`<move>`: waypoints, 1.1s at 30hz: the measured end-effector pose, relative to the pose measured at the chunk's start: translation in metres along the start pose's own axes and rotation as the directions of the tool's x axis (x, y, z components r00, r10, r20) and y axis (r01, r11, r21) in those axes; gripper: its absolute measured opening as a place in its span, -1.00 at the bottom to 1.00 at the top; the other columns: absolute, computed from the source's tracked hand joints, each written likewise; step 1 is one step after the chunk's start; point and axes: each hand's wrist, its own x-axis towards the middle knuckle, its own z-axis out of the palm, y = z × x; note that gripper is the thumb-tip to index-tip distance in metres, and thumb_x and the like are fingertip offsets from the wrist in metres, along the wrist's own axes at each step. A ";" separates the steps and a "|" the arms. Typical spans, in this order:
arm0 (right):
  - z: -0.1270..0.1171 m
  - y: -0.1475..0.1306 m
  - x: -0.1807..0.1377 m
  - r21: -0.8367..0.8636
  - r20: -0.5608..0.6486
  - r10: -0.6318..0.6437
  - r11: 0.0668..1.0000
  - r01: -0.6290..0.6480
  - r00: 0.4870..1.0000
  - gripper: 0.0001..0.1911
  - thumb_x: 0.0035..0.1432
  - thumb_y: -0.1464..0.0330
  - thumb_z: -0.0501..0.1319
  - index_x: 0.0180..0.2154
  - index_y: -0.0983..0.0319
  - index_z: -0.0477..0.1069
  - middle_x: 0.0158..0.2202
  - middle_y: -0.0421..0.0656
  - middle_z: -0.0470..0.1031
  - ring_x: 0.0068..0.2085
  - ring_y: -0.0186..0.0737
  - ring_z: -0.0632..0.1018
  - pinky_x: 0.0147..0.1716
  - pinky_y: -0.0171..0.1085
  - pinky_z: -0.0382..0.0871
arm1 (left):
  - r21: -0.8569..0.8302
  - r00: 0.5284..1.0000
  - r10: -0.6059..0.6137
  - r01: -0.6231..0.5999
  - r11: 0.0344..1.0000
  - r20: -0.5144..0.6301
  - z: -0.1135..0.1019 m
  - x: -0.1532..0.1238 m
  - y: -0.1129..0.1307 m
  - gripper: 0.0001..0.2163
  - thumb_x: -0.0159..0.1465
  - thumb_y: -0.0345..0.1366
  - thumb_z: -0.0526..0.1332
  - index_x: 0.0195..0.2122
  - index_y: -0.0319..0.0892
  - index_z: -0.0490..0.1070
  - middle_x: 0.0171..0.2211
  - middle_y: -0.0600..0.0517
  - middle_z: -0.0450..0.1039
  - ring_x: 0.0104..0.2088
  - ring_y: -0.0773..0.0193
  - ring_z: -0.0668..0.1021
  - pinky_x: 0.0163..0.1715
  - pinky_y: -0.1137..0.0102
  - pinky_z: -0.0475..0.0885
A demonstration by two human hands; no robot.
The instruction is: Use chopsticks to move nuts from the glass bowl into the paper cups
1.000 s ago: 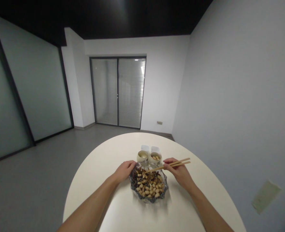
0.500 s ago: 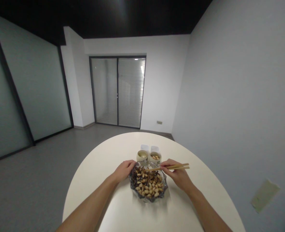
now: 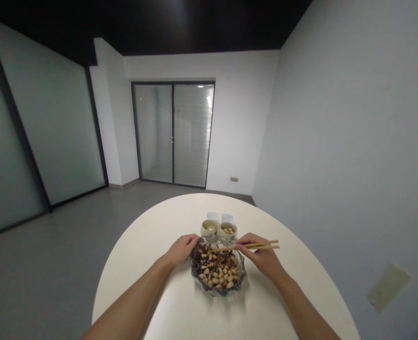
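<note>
A clear glass bowl (image 3: 242,273) with a wavy rim holds pale pistachio-like nuts (image 3: 220,279) toward its near side and darker bits, perhaps seeds, toward the far left. On the bowl's left rim rests my left hand (image 3: 183,249), its fingers together and gripping the edge. My right hand (image 3: 262,255) pinches a pair of wooden chopsticks (image 3: 256,245). Their tips reach down over the dark bits at the back of the bowl; I cannot make out whether anything is between them. Just behind the bowl are a small cup (image 3: 209,226) and another cup (image 3: 229,237) containing pale nuts.
Two small white translucent pieces, a left one (image 3: 212,216) and a right one (image 3: 227,217), lie behind the cups. Everything stands on a round-ended white table (image 3: 159,217). A white wall (image 3: 336,141) runs close along the right side.
The chopsticks have shifted very slightly, with their tips a touch further left in the bowl. My left hand and the bowl have stayed in place.
</note>
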 end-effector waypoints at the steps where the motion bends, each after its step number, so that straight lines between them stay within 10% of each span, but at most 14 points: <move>1: -0.001 0.000 0.000 -0.027 0.009 -0.003 1.000 0.003 1.000 -0.79 0.18 0.16 0.28 -0.37 0.15 0.55 -0.39 -0.15 0.58 -0.36 -0.16 0.57 -0.36 -0.26 0.43 | 0.003 1.000 0.001 -0.001 1.000 0.001 0.000 0.000 0.000 -0.50 0.35 0.07 -0.07 -0.25 -0.18 0.55 -0.25 -0.02 0.60 -0.19 0.13 0.53 -0.14 0.37 0.38; 16: -0.008 -0.001 -0.002 -0.082 0.072 0.098 0.992 -0.092 0.993 -0.59 0.32 0.15 0.07 -0.45 0.18 0.51 -0.59 -0.22 0.50 -0.51 -0.23 0.50 -0.47 -0.31 0.32 | 0.016 1.000 0.018 -0.018 1.000 -0.004 -0.001 -0.001 0.001 -0.51 0.36 0.04 -0.08 -0.27 -0.18 0.54 -0.26 -0.03 0.60 -0.20 0.13 0.53 -0.15 0.36 0.38; 33: -0.016 0.012 -0.003 0.004 -0.156 0.152 0.988 -0.153 0.976 -0.56 0.28 0.06 0.10 -0.39 0.22 0.54 -0.56 -0.16 0.53 -0.48 -0.18 0.55 -0.41 -0.26 0.42 | 0.027 1.000 0.023 -0.023 0.999 -0.003 0.001 0.001 -0.008 -0.51 0.37 0.04 -0.07 -0.25 -0.17 0.55 -0.25 -0.01 0.60 -0.21 0.14 0.53 -0.15 0.37 0.38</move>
